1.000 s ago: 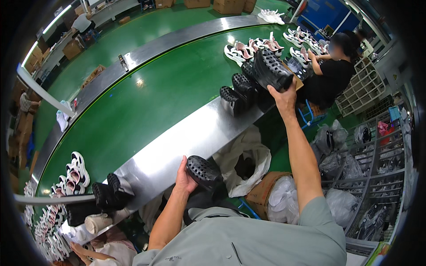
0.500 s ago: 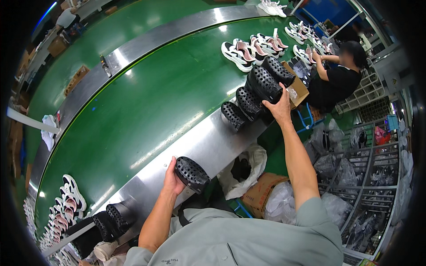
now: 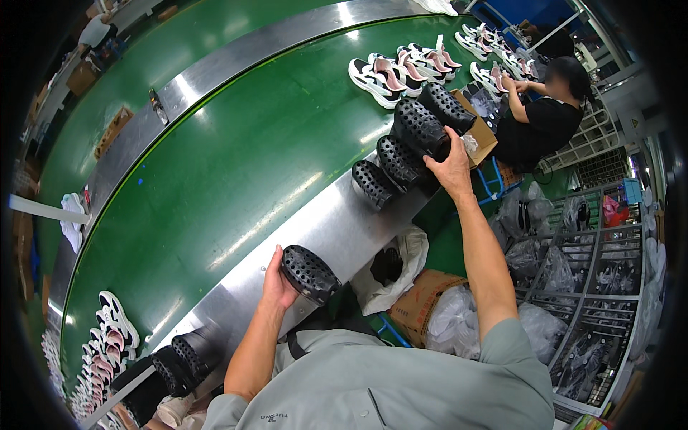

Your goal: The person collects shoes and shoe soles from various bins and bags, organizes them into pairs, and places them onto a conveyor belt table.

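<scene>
**Two hands on black perforated clogs at a curved conveyor**

Seen from above the person's head, both bare forearms come up from the lower edge, out of grey short sleeves. Bent at the elbow, the left arm brings the left hand (image 3: 276, 281) close to the chest, fingers curled around the heel end of one black perforated clog (image 3: 309, 273). That clog is held at the near edge of the steel rim (image 3: 337, 226) of the belt, sole side partly turned up.

Stretched almost straight, the right arm reaches up and to the right. At its end the right hand (image 3: 450, 166) is closed on the far clog of a row of black clogs (image 3: 401, 161), gripping its side with fingers wrapped and thumb pressed in. Four clogs stand in that row, leaning one against the next along the steel rim, each touching its neighbour.

On the green belt (image 3: 222, 165) beyond them lie about four white and pink sneakers (image 3: 394, 72) side by side. More sneakers sit farther right, near a seated person in black (image 3: 541, 118). At lower left, two further black clogs (image 3: 179, 362) rest beside a long line of white sneakers (image 3: 107, 344), too crowded to count. One brown cardboard box (image 3: 423, 304) sits below the rim, among clear plastic bags (image 3: 459, 326).
</scene>
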Available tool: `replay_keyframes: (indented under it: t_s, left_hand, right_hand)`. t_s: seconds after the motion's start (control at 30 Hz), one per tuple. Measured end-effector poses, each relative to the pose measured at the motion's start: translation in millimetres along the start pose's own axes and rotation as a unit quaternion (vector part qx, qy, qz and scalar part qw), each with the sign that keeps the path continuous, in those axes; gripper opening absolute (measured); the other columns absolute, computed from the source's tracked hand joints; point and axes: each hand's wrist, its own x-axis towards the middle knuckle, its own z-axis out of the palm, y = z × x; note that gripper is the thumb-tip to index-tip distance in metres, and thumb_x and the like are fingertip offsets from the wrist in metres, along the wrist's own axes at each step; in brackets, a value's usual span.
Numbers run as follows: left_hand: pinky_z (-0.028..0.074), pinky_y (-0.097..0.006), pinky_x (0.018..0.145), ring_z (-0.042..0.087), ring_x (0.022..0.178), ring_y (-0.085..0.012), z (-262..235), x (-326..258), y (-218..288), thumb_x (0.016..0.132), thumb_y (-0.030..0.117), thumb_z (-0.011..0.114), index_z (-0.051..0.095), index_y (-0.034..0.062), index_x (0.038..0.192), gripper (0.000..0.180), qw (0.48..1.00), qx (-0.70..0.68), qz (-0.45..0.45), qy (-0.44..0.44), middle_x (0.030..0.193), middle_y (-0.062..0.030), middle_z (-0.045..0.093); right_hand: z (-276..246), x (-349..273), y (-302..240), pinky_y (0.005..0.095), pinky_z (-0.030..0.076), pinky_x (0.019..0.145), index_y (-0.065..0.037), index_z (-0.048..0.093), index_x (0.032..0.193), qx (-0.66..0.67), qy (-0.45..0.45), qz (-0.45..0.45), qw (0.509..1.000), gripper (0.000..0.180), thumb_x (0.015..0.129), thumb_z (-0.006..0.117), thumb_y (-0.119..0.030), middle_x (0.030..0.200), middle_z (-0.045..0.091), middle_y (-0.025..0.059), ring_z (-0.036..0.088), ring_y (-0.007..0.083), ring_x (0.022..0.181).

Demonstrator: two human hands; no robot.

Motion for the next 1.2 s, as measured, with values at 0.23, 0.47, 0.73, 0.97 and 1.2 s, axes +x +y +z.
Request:
replay_keyframes:
  t_s: [0.23, 0.47, 0.73, 0.97, 1.2]
  left_hand:
    - [0.055, -0.038, 0.088, 0.067, 0.090, -0.0213, -17.8, 31.4, -3.6, 0.097, 0.040, 0.064, 0.063, 0.0047, 0.109, 0.037, 0.988, 0.066, 0.131, 0.052, 0.097, -0.0076, 0.069]
    - [0.055, -0.031, 0.080, 0.065, 0.086, -0.0150, -25.5, 67.3, 13.3, 0.100, 0.029, 0.063, 0.063, 0.0044, 0.106, 0.026, 0.961, 0.095, 0.250, 0.067, 0.095, -0.0042, 0.068]
    - [0.056, -0.035, 0.081, 0.067, 0.086, -0.0185, -28.6, 70.8, 17.8, 0.100, 0.031, 0.063, 0.063, 0.0051, 0.104, 0.027, 0.971, 0.091, 0.212, 0.057, 0.096, -0.0064, 0.069]
    - [0.057, -0.040, 0.086, 0.068, 0.092, -0.0221, -25.4, 70.9, 12.5, 0.101, 0.031, 0.062, 0.063, 0.0047, 0.103, 0.027, 0.983, 0.039, 0.180, 0.026, 0.099, -0.0087, 0.070]
    - [0.058, -0.038, 0.080, 0.067, 0.084, -0.0191, 0.2, 58.6, -4.0, 0.100, 0.032, 0.064, 0.063, 0.0046, 0.103, 0.028, 0.978, 0.037, 0.197, 0.051, 0.094, -0.0061, 0.069]
  right_hand:
    - [-0.9, -9.8, 11.3, 0.0437, 0.041, 0.108, -0.007, 0.041, 0.144, -0.006, 0.017, 0.049, 0.999, 0.084, 0.071, 0.081, -0.021, 0.137, 0.053, 0.0207, 0.050, 0.0395, 0.128]
    - [0.3, -5.7, 0.8, 0.0476, 0.043, 0.103, -0.005, 0.045, 0.141, -0.094, -0.005, 0.038, 0.995, 0.087, 0.071, 0.083, -0.040, 0.135, 0.055, 0.0183, 0.053, 0.0373, 0.123]
    - [-1.2, -3.2, -1.4, 0.0468, 0.042, 0.103, -0.001, 0.049, 0.135, -0.090, 0.074, -0.035, 0.993, 0.079, 0.072, 0.084, -0.032, 0.123, 0.061, 0.0211, 0.057, 0.0389, 0.116]
    - [-22.9, -7.2, -17.4, 0.0424, 0.049, 0.098, -0.003, 0.048, 0.140, -0.008, 0.130, -0.052, 0.990, 0.080, 0.073, 0.087, -0.022, 0.124, 0.062, 0.0231, 0.062, 0.0358, 0.113]
    - [-39.3, -149.6, -112.3, 0.0364, 0.049, 0.099, 0.001, 0.047, 0.141, 0.302, -0.086, 0.066, 0.947, 0.080, 0.071, 0.085, -0.009, 0.131, 0.060, 0.0167, 0.061, 0.0242, 0.115]
